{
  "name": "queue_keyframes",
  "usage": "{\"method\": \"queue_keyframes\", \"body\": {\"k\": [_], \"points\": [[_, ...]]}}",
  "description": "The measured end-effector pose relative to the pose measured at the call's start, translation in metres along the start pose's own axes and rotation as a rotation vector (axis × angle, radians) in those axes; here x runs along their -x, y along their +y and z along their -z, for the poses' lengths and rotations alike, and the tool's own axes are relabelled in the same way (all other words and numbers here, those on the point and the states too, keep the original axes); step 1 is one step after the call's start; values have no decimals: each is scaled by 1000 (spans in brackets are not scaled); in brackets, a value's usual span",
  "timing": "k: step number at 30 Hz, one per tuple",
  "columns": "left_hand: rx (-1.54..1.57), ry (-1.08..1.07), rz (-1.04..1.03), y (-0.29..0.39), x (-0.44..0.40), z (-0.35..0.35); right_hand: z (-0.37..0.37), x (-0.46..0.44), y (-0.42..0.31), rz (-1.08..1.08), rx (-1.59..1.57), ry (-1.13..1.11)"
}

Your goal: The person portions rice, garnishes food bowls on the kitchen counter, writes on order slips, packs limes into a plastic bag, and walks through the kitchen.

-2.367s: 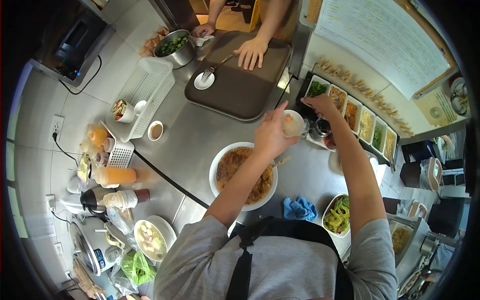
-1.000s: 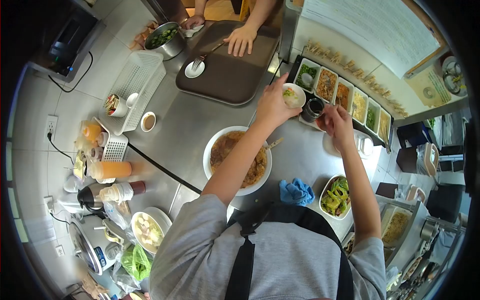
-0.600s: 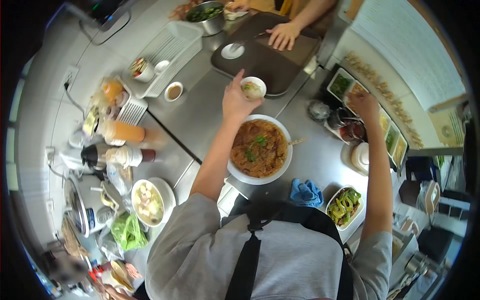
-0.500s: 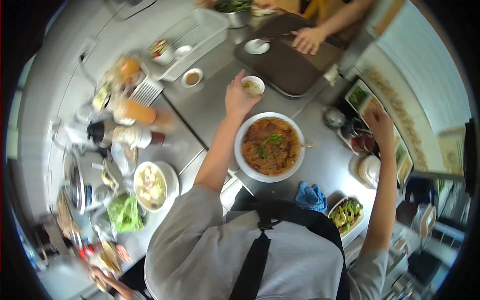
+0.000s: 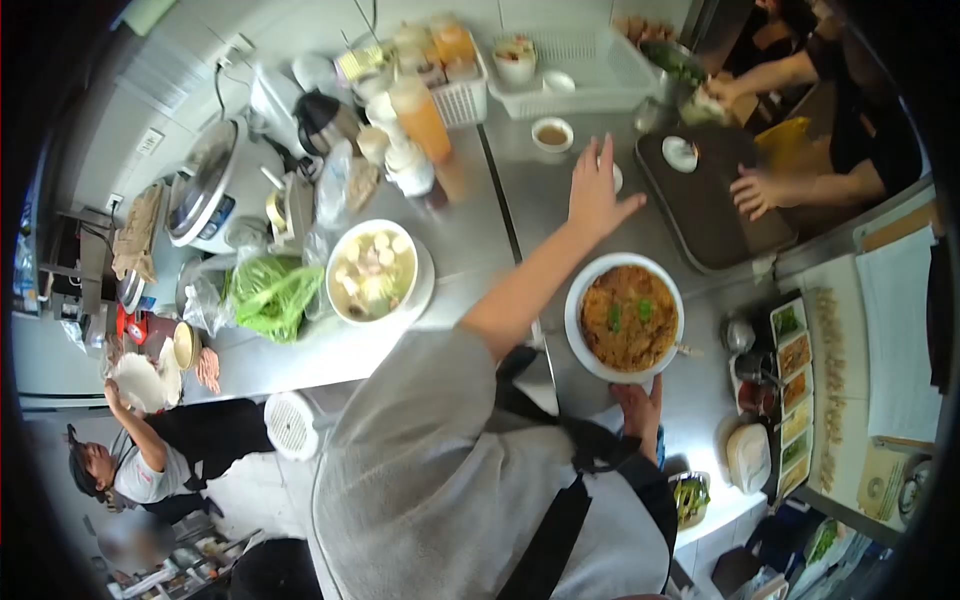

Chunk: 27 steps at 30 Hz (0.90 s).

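Observation:
A white bowl [image 5: 571, 335] of reddish-brown food, topped with green leaves, sits on the metal counter in front of me. My right hand [image 5: 638, 405] is at its near rim, thumb and fingers against the bowl's side; part of the fingers is hidden under the rim. Beyond the bowl, my left hand [image 5: 597, 195] stretches out with its fingers spread. A small white cup [image 5: 617, 179] stands just beside that hand, mostly covered by it. Slightly farther back is a small cup of brown sauce [image 5: 552, 134]. A blue cloth [image 5: 659, 446] shows beside my right wrist.
Left lie a bowl of soup [image 5: 372, 272], leafy greens [image 5: 270, 295] and squeeze bottles [image 5: 420, 118]. Another person's hand [image 5: 756, 192] rests at a brown tray [image 5: 700, 235]. Garnish containers [image 5: 795, 385] line the right side. A white basket [image 5: 590, 95] stands behind.
My right hand has come from the garnish containers to the bowl's near rim. My left hand has let go of the small white cup and spread its fingers. The view has turned left.

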<state>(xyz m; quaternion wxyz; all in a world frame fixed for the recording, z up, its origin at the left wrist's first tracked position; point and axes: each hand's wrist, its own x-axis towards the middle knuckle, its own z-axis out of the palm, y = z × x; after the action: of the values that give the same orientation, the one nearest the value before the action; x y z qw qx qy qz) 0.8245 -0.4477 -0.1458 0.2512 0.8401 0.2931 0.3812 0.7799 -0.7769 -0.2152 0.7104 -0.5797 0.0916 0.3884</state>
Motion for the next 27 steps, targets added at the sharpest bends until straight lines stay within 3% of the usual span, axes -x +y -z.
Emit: {"method": "queue_keyframes", "body": {"k": [6,8,10,12,14,16,19,22,25,27], "points": [[108,31,-128,25,-9,86,-27,-32,0,120,-321,-26],[109,38,-138,33,-29,121,-17,-47,6,191,-221,-82],[39,193,-297,38,-67,159,-5,-38,-5,434,286,47],[-24,332,-409,51,-107,201,0,15,-44,705,1028,97],[-60,476,-493,61,-153,240,31,36,-38,675,1502,72],[-75,622,-579,76,-195,271,78,24,-2,480,1874,93],[-61,783,-687,101,-243,308,71,62,3,284,1875,-75],[94,773,-618,104,-287,319,62,66,1,460,1698,-64],[179,725,-517,105,-317,318,38,81,-27,520,2043,-112],[150,727,-513,105,-333,320,44,82,-18,493,2037,82]]}}
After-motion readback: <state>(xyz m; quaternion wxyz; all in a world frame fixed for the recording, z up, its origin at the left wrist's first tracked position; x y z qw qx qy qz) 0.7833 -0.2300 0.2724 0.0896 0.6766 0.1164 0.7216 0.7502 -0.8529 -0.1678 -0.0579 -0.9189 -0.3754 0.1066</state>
